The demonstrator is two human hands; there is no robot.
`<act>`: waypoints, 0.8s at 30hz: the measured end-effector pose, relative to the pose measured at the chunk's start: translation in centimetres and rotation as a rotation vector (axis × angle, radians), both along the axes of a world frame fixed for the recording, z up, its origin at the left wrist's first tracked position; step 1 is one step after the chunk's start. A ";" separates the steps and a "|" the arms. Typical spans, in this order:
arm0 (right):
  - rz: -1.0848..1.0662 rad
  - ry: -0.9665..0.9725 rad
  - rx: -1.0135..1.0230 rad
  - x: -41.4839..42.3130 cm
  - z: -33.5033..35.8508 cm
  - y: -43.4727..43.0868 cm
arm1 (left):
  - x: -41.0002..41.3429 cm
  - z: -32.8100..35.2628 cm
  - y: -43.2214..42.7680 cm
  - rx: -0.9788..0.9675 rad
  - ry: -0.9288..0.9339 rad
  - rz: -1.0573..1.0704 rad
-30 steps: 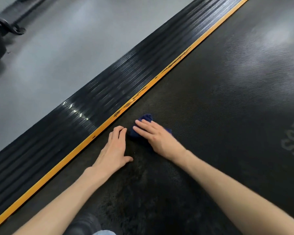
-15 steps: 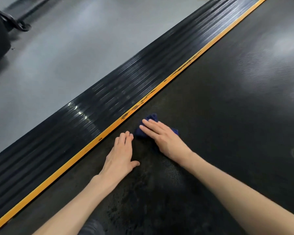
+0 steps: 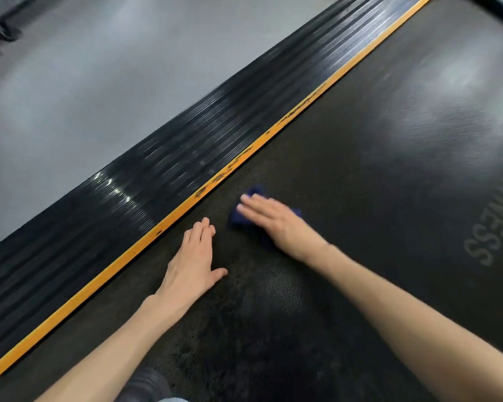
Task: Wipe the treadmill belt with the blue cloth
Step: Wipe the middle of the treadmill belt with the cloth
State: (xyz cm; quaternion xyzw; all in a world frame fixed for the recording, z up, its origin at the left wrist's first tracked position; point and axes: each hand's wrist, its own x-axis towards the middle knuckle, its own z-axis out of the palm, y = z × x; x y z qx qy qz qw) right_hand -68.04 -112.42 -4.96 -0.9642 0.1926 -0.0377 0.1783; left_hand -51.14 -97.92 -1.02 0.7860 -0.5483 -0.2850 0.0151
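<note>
The black textured treadmill belt (image 3: 375, 175) fills the right and lower part of the head view. A small dark blue cloth (image 3: 254, 190) lies on it close to the yellow edge strip. My right hand (image 3: 276, 220) presses flat on the cloth with straight fingers, hiding most of it. My left hand (image 3: 193, 264) rests flat on the belt just left of the cloth, fingers together and thumb out, holding nothing.
A yellow strip (image 3: 145, 242) borders the belt on the left. Beyond it runs the ribbed black side rail (image 3: 163, 163), then grey floor (image 3: 84, 82). Pale lettering (image 3: 488, 227) marks the belt at right. A dark shoe (image 3: 145, 384) shows at the bottom edge.
My right hand has slid the cloth a little away from my left hand, up along the belt. My left hand stays flat on the belt. The camera has shifted.
</note>
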 end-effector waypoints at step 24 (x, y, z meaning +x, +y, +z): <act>-0.273 -0.073 0.027 4.9 -0.1 8.4 | 0.8 1.6 3.8 0.138 -0.249 0.003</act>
